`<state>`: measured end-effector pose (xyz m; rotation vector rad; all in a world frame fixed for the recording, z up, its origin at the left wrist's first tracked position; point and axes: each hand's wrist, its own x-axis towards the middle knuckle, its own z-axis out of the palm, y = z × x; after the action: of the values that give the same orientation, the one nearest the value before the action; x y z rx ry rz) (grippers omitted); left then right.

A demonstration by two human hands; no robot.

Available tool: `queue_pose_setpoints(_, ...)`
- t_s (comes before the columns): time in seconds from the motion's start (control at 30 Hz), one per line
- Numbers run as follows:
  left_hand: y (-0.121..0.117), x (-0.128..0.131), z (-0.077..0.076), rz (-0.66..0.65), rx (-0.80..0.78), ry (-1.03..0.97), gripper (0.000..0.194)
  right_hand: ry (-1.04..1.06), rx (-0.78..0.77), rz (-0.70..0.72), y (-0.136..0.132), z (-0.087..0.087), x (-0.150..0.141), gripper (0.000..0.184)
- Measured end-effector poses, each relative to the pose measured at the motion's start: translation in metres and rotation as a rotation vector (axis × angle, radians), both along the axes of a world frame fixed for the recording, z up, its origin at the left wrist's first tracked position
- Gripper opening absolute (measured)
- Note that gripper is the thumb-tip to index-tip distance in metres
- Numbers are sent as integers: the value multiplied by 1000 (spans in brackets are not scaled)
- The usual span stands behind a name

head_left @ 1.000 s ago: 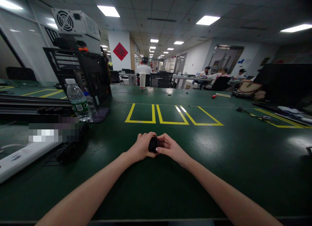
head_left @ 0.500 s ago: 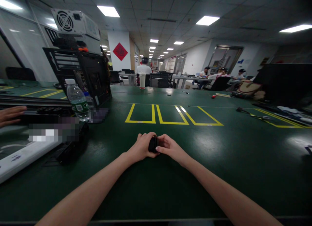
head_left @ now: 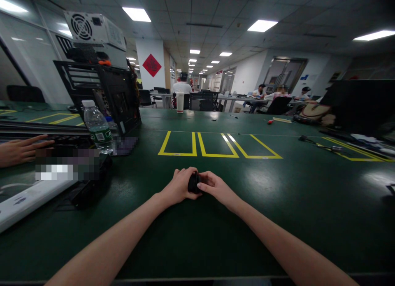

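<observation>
A small black block-like object [head_left: 193, 183] is between my two hands, just above or on the green table [head_left: 203, 232]; its kind does not show. My left hand [head_left: 180, 186] wraps round it from the left, thumb below and fingers over the top. From the right, my right hand [head_left: 219, 190] pinches its side, with the thumb in front and the fingers partly hidden behind. Beyond the hands, yellow tape outlines [head_left: 218, 156] mark the tabletop.
At the left stand a water bottle [head_left: 98, 129], an open computer case [head_left: 119, 94] and a white power strip [head_left: 37, 199]. Another person's hand [head_left: 23, 150] rests over a black keyboard there. A white cup [head_left: 180, 103] stands far back; a cable [head_left: 321, 145] lies right.
Another person's hand has come in from the left edge and moved right over the keyboard. My right fingers have shifted slightly on the black object; my left hand is still.
</observation>
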<state>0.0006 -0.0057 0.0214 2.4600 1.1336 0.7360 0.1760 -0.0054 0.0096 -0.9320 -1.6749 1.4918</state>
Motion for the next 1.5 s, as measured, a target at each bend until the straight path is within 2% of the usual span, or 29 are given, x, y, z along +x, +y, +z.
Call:
queue_pose_setpoints(0.1, -3, -1, 4, -2, -9, 3, 50, 32, 15, 47, -2, 2, 0, 32)
queue_pose_setpoints(0.2, -3, -1, 4, -7, -13, -2, 50, 53, 38, 29, -3, 2, -1, 28)
queue_pose_setpoints(0.3, 1, 0, -1, 7, 3, -8, 52, 38, 44, 1, -1, 0, -2, 25)
queue_pose_setpoints(0.43, 7, 3, -12, 45, 52, -4, 55, 19, 26, -47, 1, -3, -2, 29)
queue_pose_setpoints(0.57, 9, 3, -16, 46, 62, -19, 56, -1, -4, -5, -1, 1, -1, 28)
queue_pose_setpoints(0.7, 8, 2, -13, 50, 33, -18, 54, 40, 9, 37, -4, 5, 0, 30)
queue_pose_setpoints(0.9, 4, 0, -5, 19, -13, -1, 53, 37, 24, 13, -4, 5, -1, 25)
queue_pose_setpoints(1.07, 6, 1, -10, 32, 25, -19, 54, -4, -3, -25, -3, 4, 0, 33)
queue_pose_setpoints(1.3, 7, 2, -12, 46, 32, -14, 53, 25, 10, 39, -2, 3, 0, 33)
queue_pose_setpoints(1.5, 6, 3, -11, 45, 41, -3, 54, 51, 38, 16, -2, 2, -1, 27)
